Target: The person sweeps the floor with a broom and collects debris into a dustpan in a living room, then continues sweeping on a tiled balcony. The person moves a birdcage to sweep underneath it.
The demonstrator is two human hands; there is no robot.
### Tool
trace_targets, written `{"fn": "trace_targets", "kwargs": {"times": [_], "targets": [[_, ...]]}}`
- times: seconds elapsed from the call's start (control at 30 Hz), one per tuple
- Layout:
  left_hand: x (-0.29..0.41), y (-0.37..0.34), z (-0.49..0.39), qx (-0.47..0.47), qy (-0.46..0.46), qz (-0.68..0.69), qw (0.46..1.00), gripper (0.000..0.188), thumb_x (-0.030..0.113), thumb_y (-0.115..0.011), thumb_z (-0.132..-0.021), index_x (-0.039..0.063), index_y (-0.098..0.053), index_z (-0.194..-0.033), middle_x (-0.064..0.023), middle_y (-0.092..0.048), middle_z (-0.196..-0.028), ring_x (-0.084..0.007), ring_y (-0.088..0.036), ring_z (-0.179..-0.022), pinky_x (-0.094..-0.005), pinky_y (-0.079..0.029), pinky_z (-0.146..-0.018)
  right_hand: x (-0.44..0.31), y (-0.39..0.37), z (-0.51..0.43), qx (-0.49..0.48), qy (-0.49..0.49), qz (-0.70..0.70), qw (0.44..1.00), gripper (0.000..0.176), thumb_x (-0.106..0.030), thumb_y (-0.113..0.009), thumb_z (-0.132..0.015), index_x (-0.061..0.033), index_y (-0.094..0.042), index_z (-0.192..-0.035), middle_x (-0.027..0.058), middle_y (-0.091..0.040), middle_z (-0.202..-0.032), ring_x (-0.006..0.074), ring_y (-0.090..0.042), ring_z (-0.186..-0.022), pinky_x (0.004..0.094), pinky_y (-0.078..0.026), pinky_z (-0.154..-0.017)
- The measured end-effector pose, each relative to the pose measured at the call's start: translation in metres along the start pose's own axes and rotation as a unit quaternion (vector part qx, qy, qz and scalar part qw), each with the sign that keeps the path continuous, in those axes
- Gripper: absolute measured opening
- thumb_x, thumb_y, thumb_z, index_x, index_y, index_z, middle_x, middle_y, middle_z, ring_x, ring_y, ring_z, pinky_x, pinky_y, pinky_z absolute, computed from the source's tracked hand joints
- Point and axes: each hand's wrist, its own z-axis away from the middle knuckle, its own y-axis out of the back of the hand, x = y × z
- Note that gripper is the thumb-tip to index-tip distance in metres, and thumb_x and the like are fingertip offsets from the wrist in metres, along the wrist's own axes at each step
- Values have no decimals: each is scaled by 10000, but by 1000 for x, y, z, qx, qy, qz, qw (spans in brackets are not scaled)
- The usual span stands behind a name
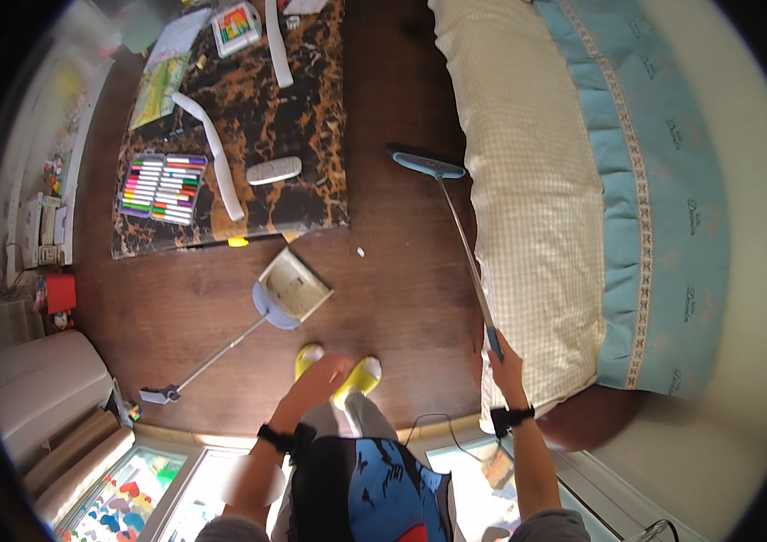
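Note:
My right hand is wrapped around the dark grip of a long-handled broom. The broom's blue head is at floor level, between the marble-patterned table and the bed skirt. My left hand hangs low over my yellow slippers; its fingers are blurred and nothing is plainly visible in it. On the brown wooden floor, left of centre, lies a long-handled dustpan with dark bits in its pan. Its handle slants away to the lower left. A small white scrap is on the floor near the table corner.
The dark marble-patterned table bears a marker set, a white remote control and curved white strips. Along the right runs a bed with a cream checked skirt. A red box stands at the left wall.

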Motion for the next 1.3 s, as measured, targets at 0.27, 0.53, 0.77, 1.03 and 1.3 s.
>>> {"fn": "trace_targets", "kwargs": {"times": [0.27,0.53,0.77,1.03,1.3], "targets": [[-84,73,148,-10,88,-44,995,186,29,-571,-876,26,-616,-1056,-121,-647,-1015,-233,-637,-919,-332,-517,-810,-33,-104,-9,19,-119,205,971,474,-187,-498,-947,-120,-400,-1406,275,-651,-937,468,-624,-819,551,-504,-708],[-174,184,228,20,255,-163,953,145,110,-700,-803,20,-625,-888,-107,-645,-763,-191,-628,-703,-327,-498,-623,-57,-204,206,45,-84,122,988,537,-166,-500,-929,-41,-311,-1416,317,-613,-742,497,-610,-699,561,-474,-609],[-165,199,194,155,122,-15,980,703,185,-768,-754,31,-394,-1329,-67,-638,-816,-155,-609,-719,-318,-499,-643,-123,-247,297,-44,-141,133,980,556,-171,-516,-918,19,-322,-1403,322,-613,-807,490,-613,-754,538,-477,-647],[-164,174,150,158,100,21,982,423,202,-756,-772,70,-543,-1113,-60,-622,-780,-140,-605,-738,-309,-487,-643,-132,-227,366,-164,-90,236,954,665,-141,-526,-913,51,-179,-1447,244,-609,-655,423,-607,-613,508,-466,-534],[-192,166,136,252,6,-31,967,158,117,-607,-866,20,-543,-759,-70,-548,-618,-195,-472,-531,-337,-381,-511,-125,-150,395,-51,-68,89,992,486,-140,-578,-901,-71,-456,-1366,284,-637,-912,453,-630,-841,464,-511,-667]]}}
